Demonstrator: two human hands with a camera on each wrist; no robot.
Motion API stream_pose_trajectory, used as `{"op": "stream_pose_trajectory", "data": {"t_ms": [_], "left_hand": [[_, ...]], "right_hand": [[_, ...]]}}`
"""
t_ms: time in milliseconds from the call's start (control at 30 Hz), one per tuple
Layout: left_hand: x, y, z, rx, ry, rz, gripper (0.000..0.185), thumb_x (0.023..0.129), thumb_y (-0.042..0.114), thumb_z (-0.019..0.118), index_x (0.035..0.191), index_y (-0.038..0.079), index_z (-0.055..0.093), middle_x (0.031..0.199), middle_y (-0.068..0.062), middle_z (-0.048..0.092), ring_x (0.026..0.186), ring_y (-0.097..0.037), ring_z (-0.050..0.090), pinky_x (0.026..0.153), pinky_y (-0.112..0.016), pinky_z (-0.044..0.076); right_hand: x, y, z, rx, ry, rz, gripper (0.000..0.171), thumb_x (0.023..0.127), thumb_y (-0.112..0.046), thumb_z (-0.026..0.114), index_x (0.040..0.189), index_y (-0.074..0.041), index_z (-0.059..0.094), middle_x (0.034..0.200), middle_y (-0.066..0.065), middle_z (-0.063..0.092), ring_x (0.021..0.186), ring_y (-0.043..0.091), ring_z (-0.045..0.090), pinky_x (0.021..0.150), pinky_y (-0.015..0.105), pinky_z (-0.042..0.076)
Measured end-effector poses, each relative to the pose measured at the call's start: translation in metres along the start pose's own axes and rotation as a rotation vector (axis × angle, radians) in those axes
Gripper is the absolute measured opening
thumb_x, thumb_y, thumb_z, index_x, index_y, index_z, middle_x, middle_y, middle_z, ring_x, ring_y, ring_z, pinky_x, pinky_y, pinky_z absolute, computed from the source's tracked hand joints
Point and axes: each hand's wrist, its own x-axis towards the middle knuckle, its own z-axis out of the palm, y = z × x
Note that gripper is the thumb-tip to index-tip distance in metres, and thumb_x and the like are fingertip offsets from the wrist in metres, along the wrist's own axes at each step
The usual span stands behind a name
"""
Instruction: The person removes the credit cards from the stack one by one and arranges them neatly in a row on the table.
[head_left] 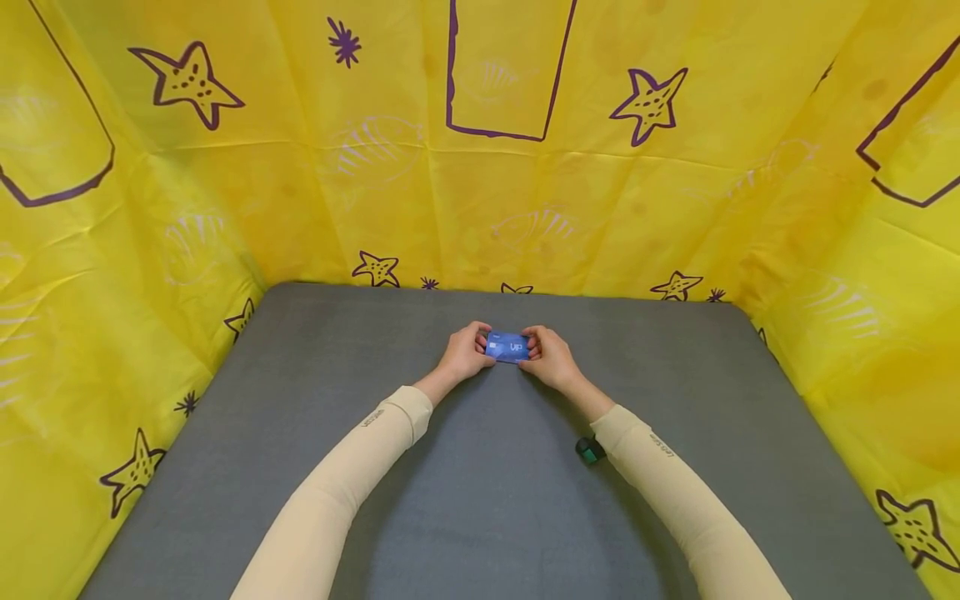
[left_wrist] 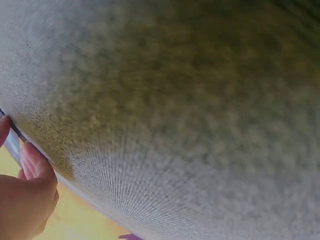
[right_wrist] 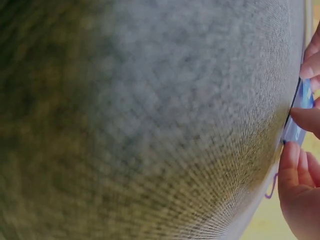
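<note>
A blue bank card point(head_left: 507, 347) with a chip and white lettering lies flat side up between both hands, close over the grey surface. My left hand point(head_left: 463, 352) pinches its left end, thumb at the near edge and fingers at the far side. At the opposite end, my right hand point(head_left: 553, 358) pinches it the same way. In the left wrist view only a sliver of the card point(left_wrist: 13, 145) shows beside the fingers. The right wrist view has the card point(right_wrist: 296, 127) edge-on at the right border, with fingertips of both hands against it.
A grey cloth-covered table point(head_left: 480, 500) stretches under both arms. Yellow curtains point(head_left: 480, 208) printed with starfish and fish bones enclose it at the back and sides. A small black object with a green face point(head_left: 590, 451) sits beside the right sleeve.
</note>
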Motion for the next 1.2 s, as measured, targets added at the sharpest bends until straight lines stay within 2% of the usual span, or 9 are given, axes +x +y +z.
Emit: {"op": "stream_pose_trajectory", "data": {"t_ms": [133, 300, 433, 933, 1200], "left_hand": [[-0.001, 0.0011, -0.0002, 0.004, 0.006, -0.001, 0.056, 0.076, 0.001, 0.082, 0.126, 0.002, 0.056, 0.095, -0.01, 0.058, 0.083, -0.019, 0.055, 0.079, -0.03, 0.048], [-0.0009, -0.0005, 0.0001, 0.013, 0.007, 0.005, 0.055, 0.076, 0.002, 0.082, 0.124, 0.0, 0.057, 0.096, -0.011, 0.058, 0.084, -0.02, 0.055, 0.08, -0.031, 0.049], [-0.0005, -0.0016, 0.0005, 0.013, 0.004, 0.0, 0.054, 0.076, 0.003, 0.082, 0.124, 0.001, 0.057, 0.098, -0.011, 0.058, 0.086, -0.02, 0.056, 0.081, -0.031, 0.049], [-0.0023, -0.0003, -0.0007, 0.011, -0.018, 0.002, 0.056, 0.077, 0.003, 0.081, 0.127, 0.001, 0.055, 0.099, -0.01, 0.056, 0.089, -0.02, 0.054, 0.083, -0.032, 0.048], [-0.0043, -0.0007, -0.0042, -0.012, -0.002, 0.052, 0.059, 0.073, 0.0, 0.082, 0.125, 0.0, 0.056, 0.098, -0.01, 0.057, 0.087, -0.02, 0.057, 0.081, -0.032, 0.049]], "right_hand": [[0.0003, -0.0014, 0.0015, -0.035, 0.011, 0.012, 0.058, 0.074, -0.004, 0.083, 0.122, 0.006, 0.054, 0.095, 0.016, 0.053, 0.084, 0.025, 0.051, 0.077, 0.034, 0.045], [-0.0009, -0.0009, 0.0002, -0.063, 0.023, 0.133, 0.062, 0.073, -0.012, 0.085, 0.123, 0.007, 0.054, 0.094, 0.014, 0.055, 0.084, 0.024, 0.051, 0.076, 0.033, 0.042], [-0.0018, -0.0001, -0.001, -0.052, 0.007, 0.172, 0.061, 0.075, -0.014, 0.084, 0.124, 0.006, 0.055, 0.097, 0.014, 0.059, 0.085, 0.025, 0.054, 0.078, 0.035, 0.045], [-0.0029, -0.0015, -0.0017, -0.059, -0.009, 0.13, 0.059, 0.075, -0.009, 0.083, 0.125, 0.006, 0.055, 0.094, 0.014, 0.059, 0.085, 0.024, 0.057, 0.081, 0.038, 0.048], [-0.0049, -0.0029, -0.0029, -0.052, 0.016, 0.071, 0.061, 0.074, -0.006, 0.083, 0.127, 0.007, 0.055, 0.095, 0.015, 0.057, 0.084, 0.025, 0.056, 0.079, 0.038, 0.047]]}}
